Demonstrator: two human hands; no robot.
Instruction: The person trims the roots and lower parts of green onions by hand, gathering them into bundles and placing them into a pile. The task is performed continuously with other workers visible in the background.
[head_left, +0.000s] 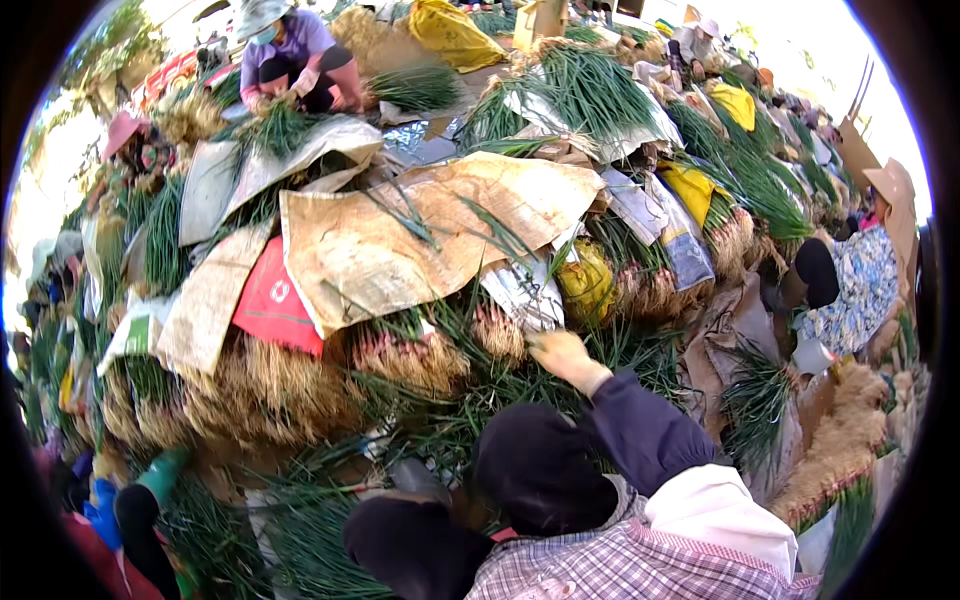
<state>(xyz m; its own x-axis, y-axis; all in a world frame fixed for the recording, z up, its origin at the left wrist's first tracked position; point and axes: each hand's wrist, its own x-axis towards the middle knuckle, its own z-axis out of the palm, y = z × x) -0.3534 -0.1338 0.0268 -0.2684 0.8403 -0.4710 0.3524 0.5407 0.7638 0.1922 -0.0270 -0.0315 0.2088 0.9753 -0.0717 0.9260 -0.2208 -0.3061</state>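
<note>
My right hand (561, 357), in a pale yellowish glove and a dark purple sleeve, reaches forward to the lower edge of a silvery plastic sheet (526, 292). Its fingertips meet that edge; whether they grip it is unclear. Just left of it, a bunch of green onions (498, 330) shows reddish bases and pale roots under the sheet. A yellow plastic bag (586, 283) lies to the right among more onions. Behind spreads a large tan woven sack (442, 225), draped over the stacked bundles, with a red sack (277, 300) at its left. My left hand is out of view.
Loose onion leaves (315, 536) cover ground around my dark-clad knees. A co-worker in a floral top (851, 289) sits at right; another in a purple top (300, 56) crouches at upper left. At lower left is a co-worker's blue-gloved hand (103, 514). More onions (757, 405) lie right.
</note>
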